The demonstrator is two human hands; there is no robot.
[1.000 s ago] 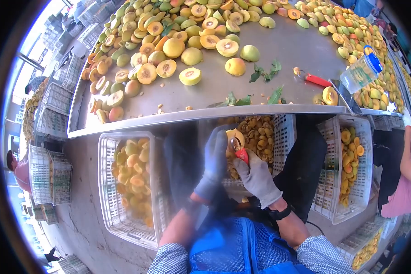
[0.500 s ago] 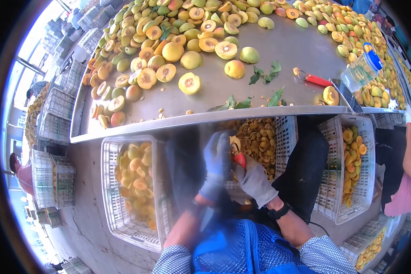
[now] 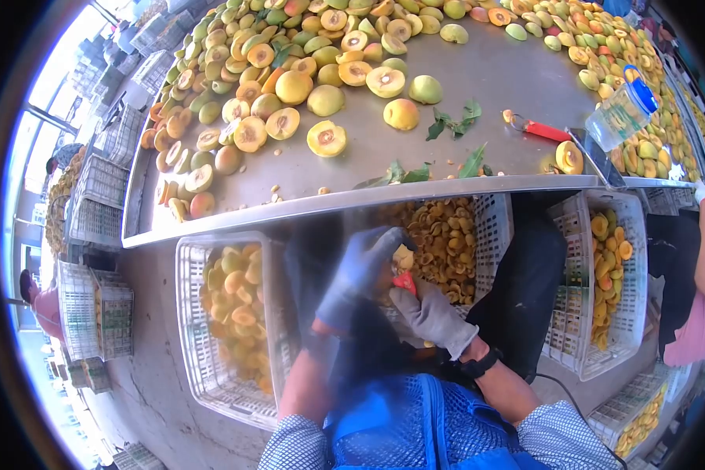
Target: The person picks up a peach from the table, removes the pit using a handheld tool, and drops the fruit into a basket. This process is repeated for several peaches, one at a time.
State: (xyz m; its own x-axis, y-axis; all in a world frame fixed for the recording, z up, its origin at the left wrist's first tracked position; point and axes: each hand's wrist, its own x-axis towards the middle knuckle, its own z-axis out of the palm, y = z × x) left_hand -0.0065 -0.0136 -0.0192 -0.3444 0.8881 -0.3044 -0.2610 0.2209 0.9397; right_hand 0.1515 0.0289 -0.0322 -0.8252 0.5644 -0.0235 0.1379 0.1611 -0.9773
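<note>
My left hand [image 3: 359, 270], in a grey glove and partly blurred, is closed around a cut yellow peach half [image 3: 403, 257]. In my gloved right hand [image 3: 437, 317] is a small pitting tool with a red handle [image 3: 405, 283]. Its tip is at the peach half, and the fingers and fruit partly hide it. Both hands are close together in front of my body. Just beyond them, between my legs, stands a white plastic crate [image 3: 493, 235] with many peach halves [image 3: 444, 243] in it.
A metal table [image 3: 493, 74] carries piled peaches, leaves [image 3: 456, 122], another red-handled tool [image 3: 547, 131], a dark flat object [image 3: 601, 163] and a blue-lidded plastic jar [image 3: 623, 116]. White crates of fruit stand left [image 3: 188, 321] and right [image 3: 576, 313]. A person in pink [image 3: 697, 329] is at far right.
My left forearm and wrist have swung left, and the left hand has tilted. The red handle has shifted slightly down and left against the peach half. The whole view has shifted a little.
</note>
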